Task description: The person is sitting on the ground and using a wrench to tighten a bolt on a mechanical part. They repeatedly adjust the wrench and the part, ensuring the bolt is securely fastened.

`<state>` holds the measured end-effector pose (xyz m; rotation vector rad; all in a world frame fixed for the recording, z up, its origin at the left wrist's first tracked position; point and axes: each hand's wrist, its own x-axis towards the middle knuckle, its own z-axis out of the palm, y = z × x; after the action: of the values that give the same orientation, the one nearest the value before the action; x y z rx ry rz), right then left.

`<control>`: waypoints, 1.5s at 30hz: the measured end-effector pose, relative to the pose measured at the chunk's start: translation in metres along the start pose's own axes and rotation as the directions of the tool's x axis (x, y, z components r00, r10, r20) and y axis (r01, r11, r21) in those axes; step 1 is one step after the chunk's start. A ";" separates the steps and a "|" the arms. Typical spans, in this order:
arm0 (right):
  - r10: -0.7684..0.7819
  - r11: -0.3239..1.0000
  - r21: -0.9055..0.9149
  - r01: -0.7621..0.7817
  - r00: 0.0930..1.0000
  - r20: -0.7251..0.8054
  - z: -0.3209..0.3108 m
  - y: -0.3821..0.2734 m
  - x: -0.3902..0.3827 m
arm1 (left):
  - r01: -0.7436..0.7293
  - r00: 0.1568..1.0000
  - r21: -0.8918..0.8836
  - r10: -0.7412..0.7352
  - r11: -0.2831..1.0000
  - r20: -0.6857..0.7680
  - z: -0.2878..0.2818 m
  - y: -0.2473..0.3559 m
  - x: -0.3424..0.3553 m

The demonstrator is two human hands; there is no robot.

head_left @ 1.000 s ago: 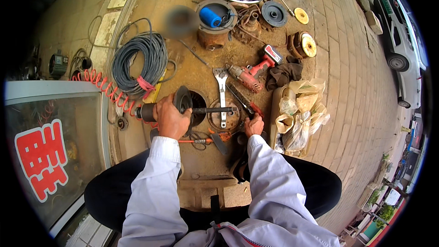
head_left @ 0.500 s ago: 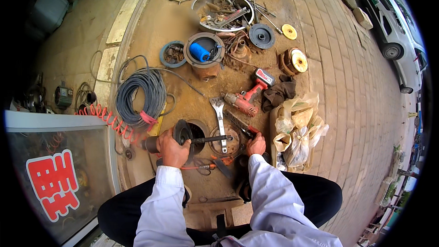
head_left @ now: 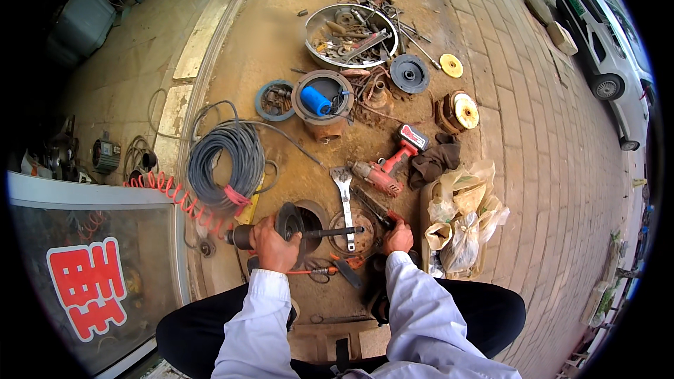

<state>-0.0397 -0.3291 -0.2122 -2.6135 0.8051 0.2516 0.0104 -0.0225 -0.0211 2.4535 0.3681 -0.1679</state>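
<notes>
My left hand (head_left: 275, 245) is closed round a motor rotor (head_left: 242, 237), a dark cylinder with a round end disc (head_left: 288, 222) and a long shaft (head_left: 335, 231) pointing right. Behind it stands a round hollow housing (head_left: 314, 219), partly hidden. My right hand (head_left: 398, 238) is closed on the red handle of a long dark tool (head_left: 376, 205); its exact kind is unclear. Between the hands, a silver adjustable wrench (head_left: 345, 200) lies across a rusty round plate (head_left: 359, 240). A red cordless impact wrench (head_left: 382, 174) lies just beyond.
A coil of grey cable (head_left: 226, 161) and a red spiral hose (head_left: 165, 186) lie left, near a glass door (head_left: 105, 274). A metal bowl of tools (head_left: 314, 49) and a housing with a blue capacitor (head_left: 315, 101) stand farther off. A box with plastic bags (head_left: 463, 228) sits right.
The whole view has shifted slightly, so things sit lower and farther right. Both hands keep their holds, with little movement relative to the things on the ground.
</notes>
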 end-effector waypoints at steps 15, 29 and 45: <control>-0.160 0.870 0.460 0.180 0.984 -0.082 -0.056 -0.116 0.095 | -0.050 0.995 0.071 0.056 0.996 -0.086 -0.007 0.014 -0.006; -0.478 0.863 0.126 0.489 0.872 -0.108 0.036 -0.214 0.253 | 0.003 0.998 0.042 -0.005 0.999 0.060 -0.022 0.035 -0.006; -0.580 0.815 -0.021 0.580 0.812 -0.065 0.033 -0.220 0.255 | 0.048 0.996 0.015 -0.049 0.999 0.076 -0.023 0.035 -0.005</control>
<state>0.2928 -0.2768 -0.2443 -2.7295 -0.0106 -0.0168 0.0176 -0.0360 0.0185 2.4438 0.3946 -0.2850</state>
